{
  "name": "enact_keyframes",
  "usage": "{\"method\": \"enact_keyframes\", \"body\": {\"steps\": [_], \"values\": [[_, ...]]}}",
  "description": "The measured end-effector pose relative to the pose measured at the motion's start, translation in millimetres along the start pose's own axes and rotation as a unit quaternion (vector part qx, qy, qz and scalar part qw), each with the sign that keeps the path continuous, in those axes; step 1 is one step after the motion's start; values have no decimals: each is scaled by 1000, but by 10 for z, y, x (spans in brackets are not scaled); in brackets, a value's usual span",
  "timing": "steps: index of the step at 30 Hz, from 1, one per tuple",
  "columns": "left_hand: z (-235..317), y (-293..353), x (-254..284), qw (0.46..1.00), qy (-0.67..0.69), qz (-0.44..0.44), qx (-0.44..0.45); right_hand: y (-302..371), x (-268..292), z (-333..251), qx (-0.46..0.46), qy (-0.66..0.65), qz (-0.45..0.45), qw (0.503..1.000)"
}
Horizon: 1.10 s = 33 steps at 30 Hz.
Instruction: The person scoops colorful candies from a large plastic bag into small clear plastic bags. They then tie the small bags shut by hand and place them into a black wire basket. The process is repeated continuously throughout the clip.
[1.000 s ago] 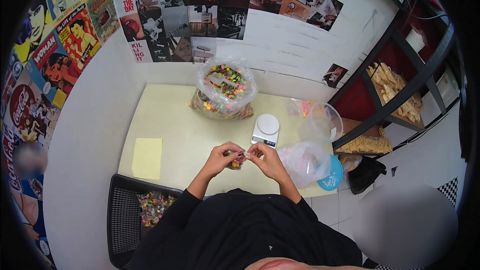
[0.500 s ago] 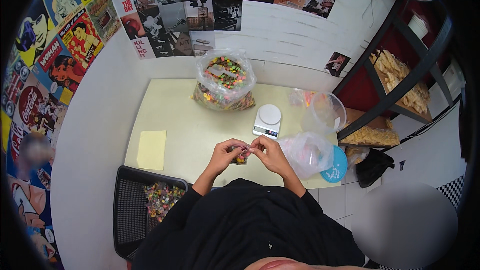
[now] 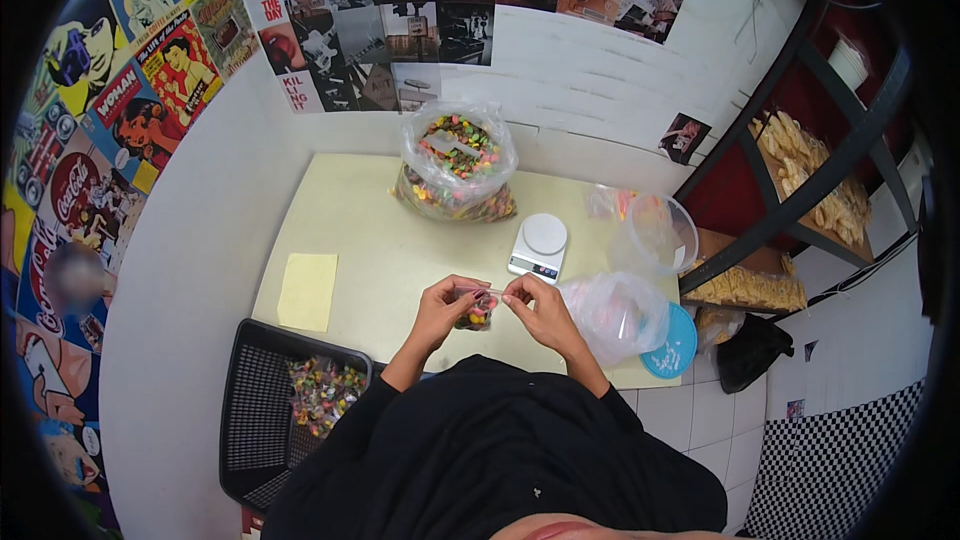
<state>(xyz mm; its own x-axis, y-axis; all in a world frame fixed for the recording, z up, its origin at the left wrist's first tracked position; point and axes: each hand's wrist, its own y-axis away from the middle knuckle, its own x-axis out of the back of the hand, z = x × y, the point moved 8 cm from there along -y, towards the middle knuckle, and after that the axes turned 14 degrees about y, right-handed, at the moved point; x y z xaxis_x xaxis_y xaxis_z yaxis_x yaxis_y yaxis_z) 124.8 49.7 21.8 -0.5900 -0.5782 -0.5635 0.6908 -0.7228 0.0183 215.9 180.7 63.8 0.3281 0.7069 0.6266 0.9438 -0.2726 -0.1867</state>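
A small clear plastic bag of colourful candies [image 3: 478, 316] hangs between my hands over the table's near edge. My left hand [image 3: 440, 308] pinches one top corner of it, thumb on the near side. With thumb and fingers closed, my right hand [image 3: 541, 310] grips the other end of the bag's top edge, which is stretched out straight. Just beyond my right hand stands a white kitchen scale [image 3: 540, 243] with a bare round platform. A large open clear bag [image 3: 458, 162] full of the same candies stands at the back, a pale scoop-like piece lying on top.
At left, a yellow paper sheet [image 3: 308, 292] lies on the pale table [image 3: 370, 240]. A black basket [image 3: 255, 410] by my left arm holds several filled bags [image 3: 325, 395]. To the right are a clear tub [image 3: 655, 233], a plastic bag [image 3: 615, 315], a blue lid [image 3: 670, 342] and a shelf [image 3: 800, 215].
My hands have drawn slightly apart, pulling the small bag's top edge straight. The view has shifted a little, and a blurred grey shape at lower right is gone.
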Motion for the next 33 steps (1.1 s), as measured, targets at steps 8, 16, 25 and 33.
{"method": "enact_keyframes", "body": {"steps": [8,16,25,33], "values": [[-278,-20,83,1000,-16,19,-2,78,20,122,2,3,-18,1000],[-513,-14,-84,999,7,7,31,198,123,185,41,27,2,999],[-515,-147,-175,1000,-20,-15,15,127,157,264,35,66,-5,997],[-628,-51,-42,999,-48,-9,0,137,3,235,51,41,-9,998]]}}
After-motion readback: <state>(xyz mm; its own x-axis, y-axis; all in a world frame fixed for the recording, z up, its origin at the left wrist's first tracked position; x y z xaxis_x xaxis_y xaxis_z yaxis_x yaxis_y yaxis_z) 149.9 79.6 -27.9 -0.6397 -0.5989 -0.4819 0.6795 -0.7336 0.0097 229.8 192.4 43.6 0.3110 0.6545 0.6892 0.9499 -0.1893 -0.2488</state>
